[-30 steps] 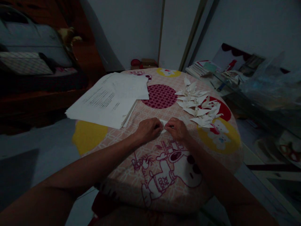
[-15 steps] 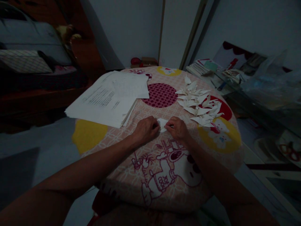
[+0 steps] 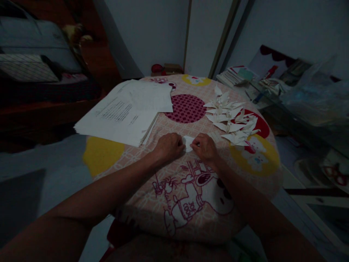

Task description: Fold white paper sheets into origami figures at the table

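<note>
A small piece of white paper [image 3: 188, 143] is stretched between my two hands, just above or on the cloth-covered table [image 3: 147, 203]; I cannot tell whether it touches. My left hand [image 3: 170, 146] pinches its left edge, fingers curled. At the opposite edge my right hand [image 3: 204, 147] grips it between thumb and fingers. The fingers hide both ends, so its exact folds cannot be made out. To the right of my right hand lies a cluster of several folded white paper cranes [image 3: 231, 122].
A thick stack of printed sheets [image 3: 122, 109] lies on the table's left side. Beyond the right edge, a glass-topped stand holds books [image 3: 233, 76] and a clear plastic bag [image 3: 313, 91]. A grey bag [image 3: 35, 40] rests on wooden furniture at far left.
Both hands keep their hold on the small paper, with only slight finger movement. The view has shifted a little; the cranes and sheets lie as before.
</note>
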A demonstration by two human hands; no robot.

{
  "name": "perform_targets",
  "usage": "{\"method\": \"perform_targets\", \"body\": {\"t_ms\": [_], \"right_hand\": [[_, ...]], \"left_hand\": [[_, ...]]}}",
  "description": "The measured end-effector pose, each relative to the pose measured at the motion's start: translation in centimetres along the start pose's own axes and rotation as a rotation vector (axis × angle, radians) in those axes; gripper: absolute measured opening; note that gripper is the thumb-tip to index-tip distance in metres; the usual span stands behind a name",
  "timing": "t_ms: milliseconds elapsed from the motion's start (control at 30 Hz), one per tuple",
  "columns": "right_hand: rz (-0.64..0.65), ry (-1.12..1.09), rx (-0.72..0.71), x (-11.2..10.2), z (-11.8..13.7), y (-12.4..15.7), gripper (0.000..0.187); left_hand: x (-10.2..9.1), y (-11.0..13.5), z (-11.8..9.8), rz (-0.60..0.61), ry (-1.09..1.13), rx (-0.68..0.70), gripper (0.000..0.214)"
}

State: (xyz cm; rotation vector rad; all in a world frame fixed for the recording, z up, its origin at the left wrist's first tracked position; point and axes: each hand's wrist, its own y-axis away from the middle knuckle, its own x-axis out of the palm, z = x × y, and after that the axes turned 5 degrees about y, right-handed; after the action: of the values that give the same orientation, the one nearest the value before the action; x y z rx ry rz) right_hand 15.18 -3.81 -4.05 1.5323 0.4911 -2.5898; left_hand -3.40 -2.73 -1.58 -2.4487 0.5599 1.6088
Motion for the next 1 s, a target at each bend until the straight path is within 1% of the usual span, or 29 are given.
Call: {"method": "perform_targets", "body": {"t_ms": [67, 233, 567, 733, 867, 1000], "right_hand": [[0.004, -0.003, 0.003, 0.1, 0.0, 0.0, 0.021], [-0.048, -0.012, -0.016, 0.5, -0.4, 0.2, 0.02], [-0.049, -0.014, -0.061, 0.7, -1.0, 0.3, 0.019], [-0.022, 0.016, -0.056, 0.6, -0.8, 0.3, 0.019], [-0.062, 0.084, -0.117, 1.0, -0.8, 0.5, 0.016], [-0.089, 0.128, -0.11, 1.4, -0.9, 0.6, 0.016]], "left_hand": [[-0.2, -0.1, -0.1, 0.007, 0.002, -0.02, 0.023], [-0.3, -0.3, -0.1, 0.011, -0.011, -0.029, 0.023], [-0.1, -0.3, 0.2, 0.019, -0.039, 0.011, 0.027], [0.0, -0.3, 0.1, 0.015, -0.034, 0.008, 0.026], [0.0, -0.3, 0.1, 0.008, -0.038, 0.011, 0.026], [0.2, -0.2, 0.1, -0.022, -0.047, 0.019, 0.025]]}}
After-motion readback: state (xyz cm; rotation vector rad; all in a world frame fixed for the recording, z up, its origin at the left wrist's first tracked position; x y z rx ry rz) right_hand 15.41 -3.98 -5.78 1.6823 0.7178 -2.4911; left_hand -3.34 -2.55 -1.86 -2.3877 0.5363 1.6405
